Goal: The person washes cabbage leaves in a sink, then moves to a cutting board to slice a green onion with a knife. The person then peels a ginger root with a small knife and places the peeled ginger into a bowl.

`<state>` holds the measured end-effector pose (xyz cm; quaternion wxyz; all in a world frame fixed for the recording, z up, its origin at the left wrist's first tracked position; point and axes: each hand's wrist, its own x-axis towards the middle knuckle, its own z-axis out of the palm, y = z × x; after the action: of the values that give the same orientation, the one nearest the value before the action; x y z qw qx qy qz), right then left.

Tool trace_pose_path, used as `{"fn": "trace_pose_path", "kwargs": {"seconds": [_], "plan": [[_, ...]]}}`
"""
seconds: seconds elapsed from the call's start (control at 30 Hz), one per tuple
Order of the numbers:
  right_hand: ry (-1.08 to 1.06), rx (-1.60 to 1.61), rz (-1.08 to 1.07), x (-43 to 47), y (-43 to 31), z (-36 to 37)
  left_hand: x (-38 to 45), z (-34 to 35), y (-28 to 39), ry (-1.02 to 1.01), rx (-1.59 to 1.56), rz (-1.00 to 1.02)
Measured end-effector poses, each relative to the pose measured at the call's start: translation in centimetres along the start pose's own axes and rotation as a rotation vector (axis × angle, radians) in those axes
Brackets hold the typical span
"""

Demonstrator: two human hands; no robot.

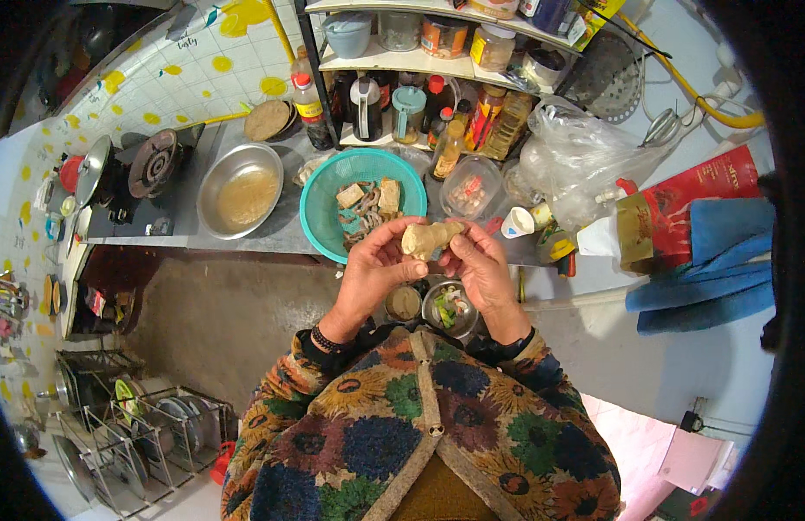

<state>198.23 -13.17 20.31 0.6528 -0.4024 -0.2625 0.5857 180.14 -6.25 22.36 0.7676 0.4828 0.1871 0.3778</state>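
Note:
A pale piece of ginger root [428,239] is held between both hands in front of my chest. My left hand [379,257] grips its thicker end with thumb and fingers. On the narrower end are the thumb and fingertips of my right hand [477,260]. Just beyond the hands, a turquoise plastic colander [317,225] stands on the counter. Inside it lie tofu-like blocks [389,194] and brownish strips of food [366,205], partly hidden by my left hand. Below the hands, a metal bowl [467,319] contains green and white vegetable scraps [448,306].
A metal basin [210,189] with cloudy liquid sits left of the colander, near a gas burner [153,163]. A plastic tub [471,185] and a paper cup [518,223] stand to the right. Behind is a shelf [409,57] of jars and bottles. A dish rack [148,430] is at lower left.

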Motion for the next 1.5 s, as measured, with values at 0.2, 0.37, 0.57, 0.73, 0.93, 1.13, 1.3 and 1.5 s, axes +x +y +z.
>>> {"fn": "trace_pose_path", "kwargs": {"seconds": [0.2, 0.37, 0.57, 0.73, 0.93, 1.13, 1.3, 1.5], "plan": [[0.007, 0.201, 0.134, -0.1, 1.3, 0.0, -0.4, -0.4, 0.8, -0.006, 0.026, -0.053], [-0.031, 0.357, 0.301, -0.2, 2.2, 0.5, -0.5, -0.7, 0.9, 0.013, 0.034, -0.050], [-0.110, 0.319, 0.413, -0.2, 3.1, 0.8, 0.3, -1.8, 0.0, 0.055, 0.169, 0.031], [-0.196, 0.169, 0.436, -0.4, 3.0, 1.2, 0.4, -2.4, -0.4, 0.058, -0.002, 0.010], [-0.135, -0.527, 0.141, -1.1, 2.1, 3.4, 0.3, -4.1, -0.4, 0.036, -0.090, -0.044], [-0.070, -0.515, -0.175, 0.8, 2.4, 5.8, -0.7, -5.8, 0.0, 0.014, -0.200, -0.140], [-0.163, -0.235, -0.033, 1.6, 3.6, 7.5, -1.2, -6.2, 0.7, 0.098, 0.060, -0.038], [-0.147, -0.224, -0.103, 2.8, 4.8, 8.6, -2.4, -5.9, 2.6, 0.293, 0.788, 0.243]]}}
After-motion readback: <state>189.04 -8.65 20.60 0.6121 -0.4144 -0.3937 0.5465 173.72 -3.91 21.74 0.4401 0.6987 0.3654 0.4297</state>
